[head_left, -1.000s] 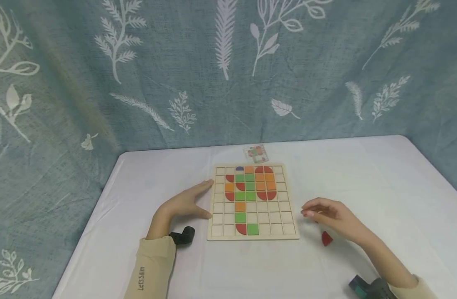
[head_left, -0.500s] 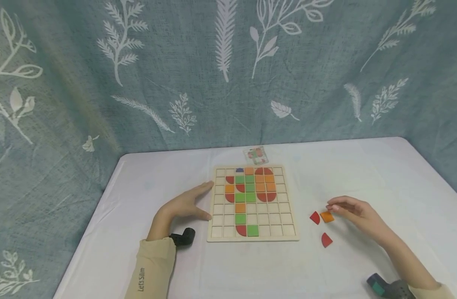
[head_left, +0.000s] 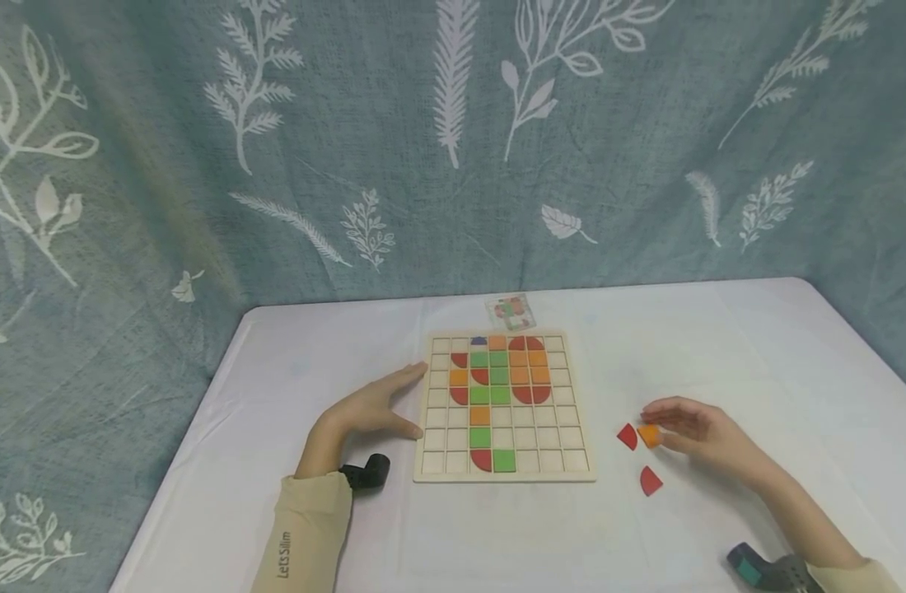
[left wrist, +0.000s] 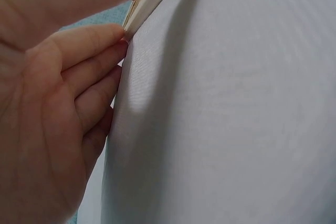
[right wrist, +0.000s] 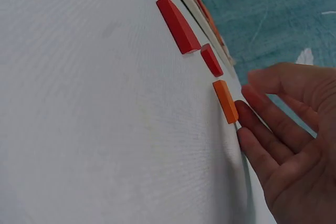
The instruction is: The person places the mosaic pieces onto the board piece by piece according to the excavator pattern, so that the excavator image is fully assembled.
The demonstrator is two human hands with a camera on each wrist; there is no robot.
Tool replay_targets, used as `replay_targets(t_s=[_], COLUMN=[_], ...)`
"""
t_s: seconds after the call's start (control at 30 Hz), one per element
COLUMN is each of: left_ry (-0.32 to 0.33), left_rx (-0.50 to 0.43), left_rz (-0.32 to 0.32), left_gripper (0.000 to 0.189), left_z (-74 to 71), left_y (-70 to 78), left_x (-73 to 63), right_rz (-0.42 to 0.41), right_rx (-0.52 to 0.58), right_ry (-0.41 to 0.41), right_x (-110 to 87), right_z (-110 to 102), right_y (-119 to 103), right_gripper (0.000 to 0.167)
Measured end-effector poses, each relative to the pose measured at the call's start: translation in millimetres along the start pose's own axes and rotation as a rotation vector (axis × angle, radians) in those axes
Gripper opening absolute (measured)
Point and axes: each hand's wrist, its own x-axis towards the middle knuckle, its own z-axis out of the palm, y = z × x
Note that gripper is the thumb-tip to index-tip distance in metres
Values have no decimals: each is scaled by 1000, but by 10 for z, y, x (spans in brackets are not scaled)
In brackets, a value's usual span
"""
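Note:
A wooden grid board (head_left: 505, 477) bears green squares, orange squares, red quarter-circle tiles and one blue half-round piece. My left hand (head_left: 367, 406) rests at its left edge, thumb and fingers spread apart; the left wrist view shows fingertips against the board's side (left wrist: 152, 8). To the right of the board, a loose orange square tile (head_left: 649, 436) lies on the cloth. My right hand (head_left: 696, 430) is right at this tile, and in the right wrist view its loosely bent fingers (right wrist: 273, 124) are beside the orange tile without pinching it. Two red quarter-circle tiles (head_left: 628, 436) lie nearby.
A small clear card with a coloured pattern (head_left: 510, 311) lies behind the board. White cloth (head_left: 334, 527) covers the table, and a teal leaf-print curtain (head_left: 394, 148) stands behind it. Dark wrist devices (head_left: 366, 473) sit at both wrists.
My right hand has moved right, away from the board, to the orange tile. Red and orange tiles it covered earlier now show. My left hand stays in place.

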Motion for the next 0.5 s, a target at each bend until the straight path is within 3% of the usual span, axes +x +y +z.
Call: replay_targets(t_s=[0.2,0.33,0.5], left_ry=[-3,0,2], left_rx=[-8,2,-8], left_rz=[-7,-10,-8], left_gripper=[102,102,101], left_z=[9,9,-12], left_y=[-3,5,19], left_x=[-14,-15,-19], right_rz=[-21,-54,-29], right_rx=[-37,-66,-125], right_ry=[-52,-37,-18], right_x=[-21,-17,2], right_z=[3,14,14], right_y=[48,56,27], right_gripper=[37,39,40])
